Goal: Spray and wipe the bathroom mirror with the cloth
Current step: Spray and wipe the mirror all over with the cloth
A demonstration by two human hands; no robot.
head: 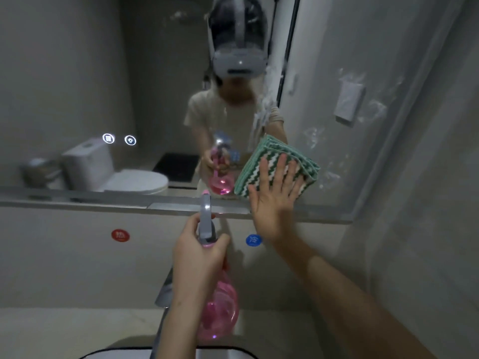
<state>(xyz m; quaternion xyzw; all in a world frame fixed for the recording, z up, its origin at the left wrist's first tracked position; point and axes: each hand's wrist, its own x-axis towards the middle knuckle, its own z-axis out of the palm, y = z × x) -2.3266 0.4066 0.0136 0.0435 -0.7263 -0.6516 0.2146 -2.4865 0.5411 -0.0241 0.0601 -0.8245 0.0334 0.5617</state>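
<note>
While the right hand (274, 200) lies flat with straight, slightly spread fingers, it presses a folded green-and-white zigzag cloth (278, 165) against the bathroom mirror (77, 73), low on the glass and toward its right side, just above the mirror's bottom edge. Only the fingers cover the cloth; the palm sits lower, over the metal strip (103, 203) that runs under the glass. Foamy white smears (264, 104) streak the mirror above the cloth, and fainter ones spread to its right. Left of that hand, the left hand (199, 252) grips a pink translucent spray bottle (220, 309) by the neck, fingers curled round it below the grey trigger head (206, 216), whose nozzle points up toward the lower edge of the glass; bottle and cloth are apart. Behind the bottle a grey faucet (166, 288) comes down toward the rim of a white basin (116, 352) at the bottom of the view. On the wall under the mirror sit 2 round stickers, a red one (120, 235) to the left and a blue one (253, 240) beside the right wrist. Reflected in the glass are the person wearing a headset, a white toilet (116, 172), and a wall plate (348, 102); 2 lit round icons (119, 139) glow on the mirror's left half.
</note>
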